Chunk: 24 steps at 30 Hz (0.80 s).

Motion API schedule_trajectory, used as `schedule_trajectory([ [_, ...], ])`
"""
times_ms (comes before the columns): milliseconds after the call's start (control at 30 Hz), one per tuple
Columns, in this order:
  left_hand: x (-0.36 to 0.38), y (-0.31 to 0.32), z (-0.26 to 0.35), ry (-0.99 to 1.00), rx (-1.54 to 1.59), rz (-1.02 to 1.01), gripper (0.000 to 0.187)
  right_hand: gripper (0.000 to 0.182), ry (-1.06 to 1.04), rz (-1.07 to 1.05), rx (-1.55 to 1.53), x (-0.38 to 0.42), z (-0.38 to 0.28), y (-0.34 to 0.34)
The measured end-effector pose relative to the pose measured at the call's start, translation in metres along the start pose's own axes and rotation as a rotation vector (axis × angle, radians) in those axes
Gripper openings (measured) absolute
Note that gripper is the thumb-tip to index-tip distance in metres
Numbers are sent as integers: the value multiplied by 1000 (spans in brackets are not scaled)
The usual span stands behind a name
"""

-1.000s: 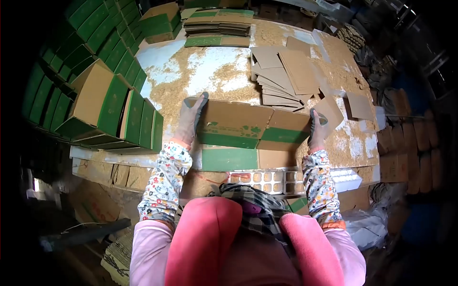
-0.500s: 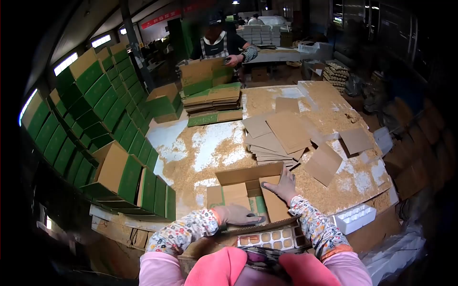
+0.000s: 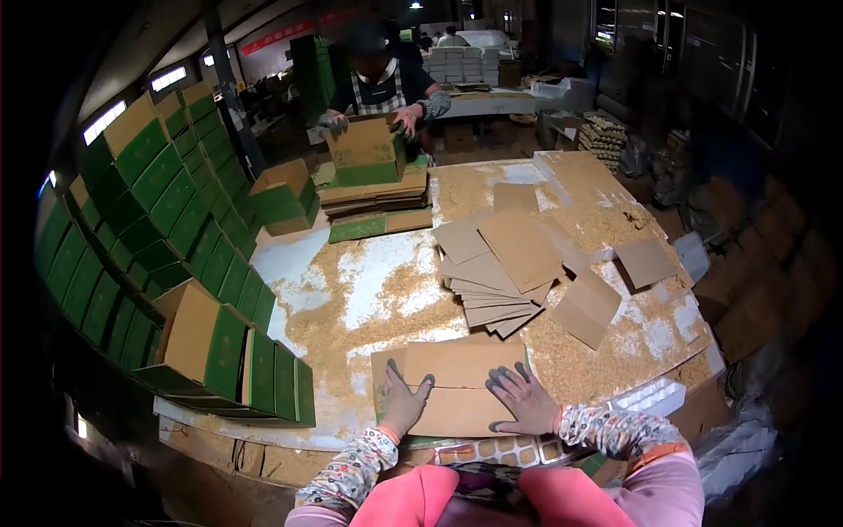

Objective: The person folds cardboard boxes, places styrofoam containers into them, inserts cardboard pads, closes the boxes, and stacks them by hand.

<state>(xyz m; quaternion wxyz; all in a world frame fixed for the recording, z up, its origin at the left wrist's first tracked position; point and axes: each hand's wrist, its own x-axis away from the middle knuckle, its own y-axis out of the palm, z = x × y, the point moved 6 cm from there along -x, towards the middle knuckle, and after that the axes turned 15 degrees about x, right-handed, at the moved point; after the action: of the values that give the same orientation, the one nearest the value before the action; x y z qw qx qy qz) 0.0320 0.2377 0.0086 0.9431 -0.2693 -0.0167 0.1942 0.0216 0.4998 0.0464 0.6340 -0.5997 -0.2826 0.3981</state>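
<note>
A brown cardboard box lies at the table's near edge, its long flaps folded inward and meeting along a seam. My left hand, in a grey-tipped glove, presses flat on the left end of the flaps with fingers spread. On the right end rests my right hand, gloved alike, palm down and fingers apart. Neither hand grips anything. What is inside the box is hidden. Just below it, a white tray with compartments holding brownish pieces shows partly.
Loose cardboard sheets are piled beyond the box on the sawdust-strewn table. Green boxes are stacked high at left. Across the table a person handles a green-and-brown box. A white foam tray sits at right.
The box's raised flaps have come down flat. Both my hands now lie on top, the left no longer reaching inside. The person opposite now has both hands on the other box.
</note>
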Motion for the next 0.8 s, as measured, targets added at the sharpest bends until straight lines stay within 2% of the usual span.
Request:
schedule_trajectory([
  [33,1,3,-6,-296,275,-109,94,81,79,1,-12,0,2,-5],
  [67,-26,32,-73,-229,430,-238,83,80,334,142,-88,-1,34,20],
  [100,-29,39,-57,-393,728,-443,79,80,597,277,-188,5,57,80],
  [133,-23,39,-36,-581,1014,-654,75,79,763,220,-829,4,61,81],
  [167,-31,45,-41,-633,1011,-704,72,79,1034,278,-1416,6,60,75],
  [200,-40,53,-53,-684,1001,-754,69,78,1005,245,-1627,2,66,58],
  [267,-46,33,-31,-315,748,-636,63,76,893,211,-2052,4,83,36],
  [300,-23,2,27,110,514,-451,60,75,797,209,-2245,-2,106,22],
  [367,14,-6,13,406,108,-463,62,77,756,142,-2209,-4,129,28],
  [400,33,-10,7,554,-80,-431,63,75,812,-53,-2029,-2,136,61],
  [433,31,-7,-43,437,-215,-588,66,74,835,-248,-1851,-1,144,92],
  [467,23,-2,-72,341,-358,-734,69,72,844,-561,-1706,3,136,120],
  [533,-20,-33,-43,59,284,-243,69,77,601,-351,-1172,-24,104,52],
  [567,-40,-33,-8,10,513,-110,66,80,635,-349,-986,-21,97,101],
  [600,-54,-28,13,-64,734,45,63,84,623,-307,-1012,-22,83,108],
  [633,-65,-17,15,96,307,18,60,87,519,-92,-882,-24,67,134],
  [667,-83,-5,14,260,-115,-9,57,90,598,-255,-999,-27,56,103],
  [700,-101,-3,-2,137,-139,-89,54,95,637,-239,-1019,-20,60,78],
  [733,-113,-4,-17,17,-169,-169,51,87,598,-334,-1171,-11,80,83],
  [767,-114,-7,-12,88,-222,-192,42,75,663,-143,-1344,4,114,110],
  [800,-115,-7,-32,-30,-133,-220,36,64,726,59,-1501,28,152,157],
])
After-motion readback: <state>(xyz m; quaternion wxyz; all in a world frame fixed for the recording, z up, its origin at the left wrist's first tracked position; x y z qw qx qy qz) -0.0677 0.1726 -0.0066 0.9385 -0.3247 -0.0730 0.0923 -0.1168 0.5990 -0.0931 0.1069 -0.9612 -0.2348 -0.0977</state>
